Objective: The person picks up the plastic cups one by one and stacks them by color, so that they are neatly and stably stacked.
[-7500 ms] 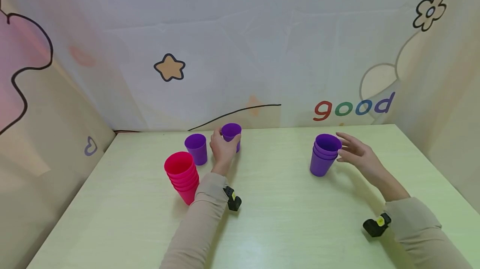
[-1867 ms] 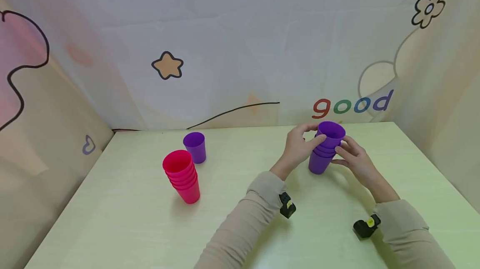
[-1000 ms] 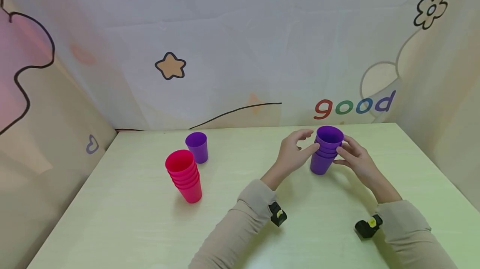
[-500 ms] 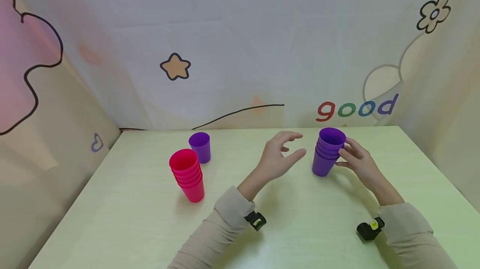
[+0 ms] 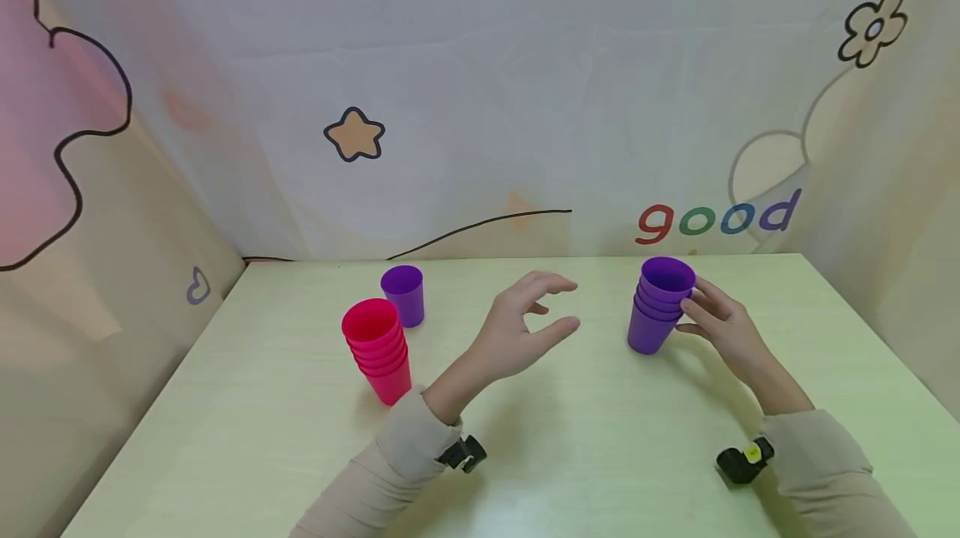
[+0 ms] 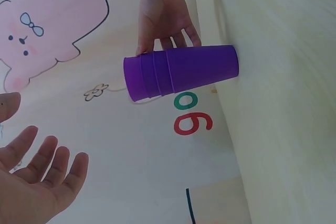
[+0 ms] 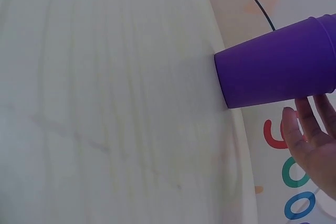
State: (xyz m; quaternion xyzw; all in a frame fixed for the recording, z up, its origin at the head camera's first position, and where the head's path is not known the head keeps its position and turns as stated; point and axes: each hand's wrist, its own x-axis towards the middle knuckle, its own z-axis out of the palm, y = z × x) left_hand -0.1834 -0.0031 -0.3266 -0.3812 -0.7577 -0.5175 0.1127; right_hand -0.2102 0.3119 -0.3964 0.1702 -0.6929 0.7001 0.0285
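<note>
A stack of several nested purple cups (image 5: pixel 651 330) stands upright at the table's right side. My right hand (image 5: pixel 731 334) is beside it, with thumb and fingertips touching its right side near the upper rims; in the right wrist view, the fingertips (image 7: pixel 300 121) meet the side of a purple cup (image 7: pixel 273 69). My left hand (image 5: pixel 517 330) is in the air left of that stack, thumb and fingers spread apart and holding nothing. Farther left are a single purple cup (image 5: pixel 405 305) and, nearer me, a stack of nested red-pink cups (image 5: pixel 390 380), partly behind my left sleeve.
The pale green table (image 5: pixel 585 455) carries all the cups. A patterned white cloth (image 5: pixel 465 138) hangs along its back edge and sides. Each wrist wears a small black camera, such as the left camera (image 5: pixel 463 453).
My left hand carried a purple cup from the left to the right stack, placed it in the top, let go and moved back leftward. My right hand stayed beside that stack.
</note>
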